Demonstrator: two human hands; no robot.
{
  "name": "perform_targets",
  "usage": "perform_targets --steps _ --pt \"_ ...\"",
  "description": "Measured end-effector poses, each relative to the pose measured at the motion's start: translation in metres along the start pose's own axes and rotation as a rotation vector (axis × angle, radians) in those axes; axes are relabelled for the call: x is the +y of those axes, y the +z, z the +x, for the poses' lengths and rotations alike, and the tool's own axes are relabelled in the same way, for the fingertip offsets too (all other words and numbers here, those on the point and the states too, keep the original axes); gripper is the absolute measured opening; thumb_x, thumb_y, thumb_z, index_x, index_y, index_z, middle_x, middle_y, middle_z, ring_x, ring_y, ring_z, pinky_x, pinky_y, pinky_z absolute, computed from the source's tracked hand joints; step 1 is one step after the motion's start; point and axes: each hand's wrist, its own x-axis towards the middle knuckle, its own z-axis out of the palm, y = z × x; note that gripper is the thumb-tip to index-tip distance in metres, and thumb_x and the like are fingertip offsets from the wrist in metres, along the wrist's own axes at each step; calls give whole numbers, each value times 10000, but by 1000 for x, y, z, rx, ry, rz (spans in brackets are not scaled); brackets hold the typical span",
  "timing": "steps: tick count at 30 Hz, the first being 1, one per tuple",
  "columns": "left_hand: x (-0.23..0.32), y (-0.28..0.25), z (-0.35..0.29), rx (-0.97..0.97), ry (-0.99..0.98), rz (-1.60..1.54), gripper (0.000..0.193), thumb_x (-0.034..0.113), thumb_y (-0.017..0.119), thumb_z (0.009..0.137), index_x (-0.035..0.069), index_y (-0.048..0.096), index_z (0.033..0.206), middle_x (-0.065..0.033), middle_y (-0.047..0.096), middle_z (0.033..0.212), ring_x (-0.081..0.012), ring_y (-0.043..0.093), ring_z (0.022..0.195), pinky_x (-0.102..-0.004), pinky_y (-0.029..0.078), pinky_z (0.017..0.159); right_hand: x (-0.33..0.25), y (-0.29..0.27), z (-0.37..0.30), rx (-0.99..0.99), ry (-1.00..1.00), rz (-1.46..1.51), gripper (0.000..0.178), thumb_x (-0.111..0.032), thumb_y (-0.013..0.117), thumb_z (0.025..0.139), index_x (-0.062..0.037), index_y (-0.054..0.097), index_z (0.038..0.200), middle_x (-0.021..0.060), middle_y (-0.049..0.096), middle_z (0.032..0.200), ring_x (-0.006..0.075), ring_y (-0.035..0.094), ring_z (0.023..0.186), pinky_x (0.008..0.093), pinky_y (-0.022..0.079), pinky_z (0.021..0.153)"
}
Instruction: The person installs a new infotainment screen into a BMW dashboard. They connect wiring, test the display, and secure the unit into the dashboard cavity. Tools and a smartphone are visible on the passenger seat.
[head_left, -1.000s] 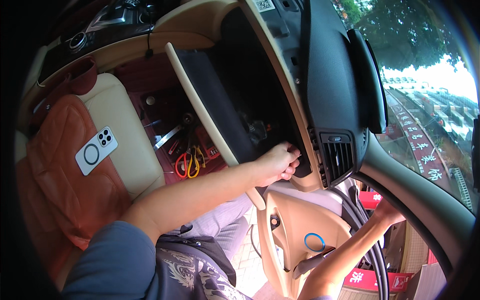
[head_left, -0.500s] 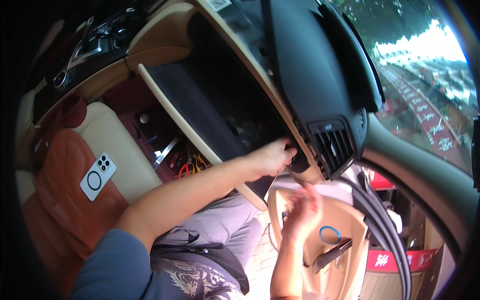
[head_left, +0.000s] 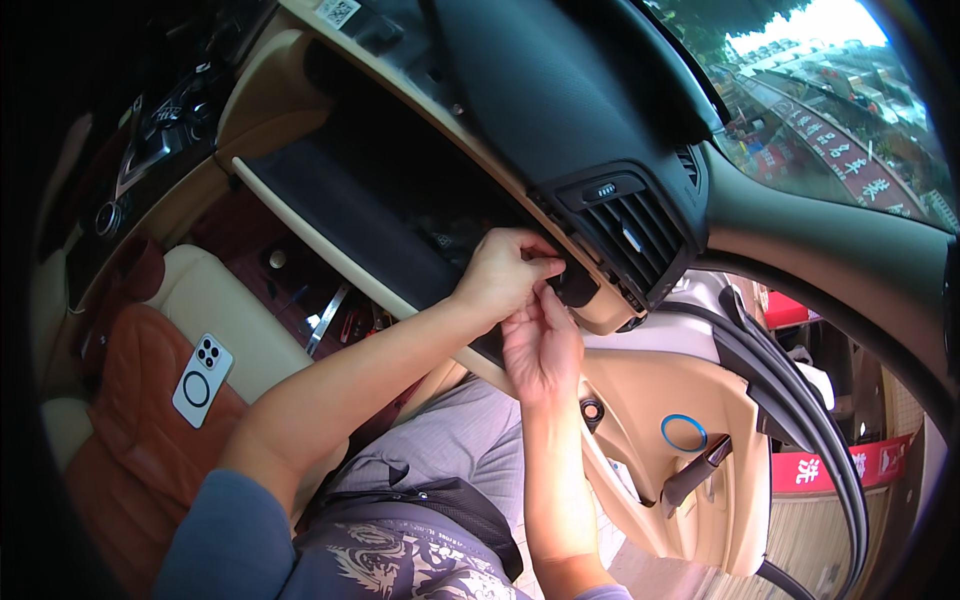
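At the door-side end of the open glove box (head_left: 355, 225), in the head view, two bare hands are meeting just below the air vent (head_left: 628, 235). The left hand (head_left: 497, 278) is reaching across from the left, its thumb and fingers pinching together; whether they are gripping something small, I cannot tell. The right hand (head_left: 545, 350) is reaching up from below, palm turned partly toward the camera, its fingertips bending in against or just beside the left hand's; I cannot tell whether it is holding anything. The glove box's lid is hanging down, its pale edge passing behind the left forearm. Farther left, a white phone (head_left: 203, 380) is lying on a brown cover (head_left: 135, 390) over the beige seat (head_left: 240, 310). Between seat and lid, a silvery metal strip (head_left: 327, 318) is lying in the footwell. To the right, the beige door (head_left: 640, 385) is standing open.
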Motion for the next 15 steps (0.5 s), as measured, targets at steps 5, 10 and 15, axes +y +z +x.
perform_targets --steps 5,10,15 --pt "-9 6 -5 54 91 -49 106 2 730 895 -61 743 979 -77 733 855 -117 656 774 -259 536 710 8 -3 13 32 31 262 330 -207 451 1123 -18 528 1382 120 601 1379 237 587 1296 399 489 1121" --pt "-10 11 -10 142 149 69 113 31 753 884 -40 753 972 -71 734 842 -102 645 760 -256 526 697 11 -13 14 -19 89 278 337 -246 451 1125 -64 541 1394 107 608 1379 232 590 1292 393 497 1106" --pt "-9 14 -12 200 162 115 147 70 782 858 -34 765 962 -79 741 846 -99 646 752 -260 526 693 17 -19 15 -134 104 361 334 -272 471 1120 -75 557 1376 87 622 1372 228 600 1276 383 506 1085"
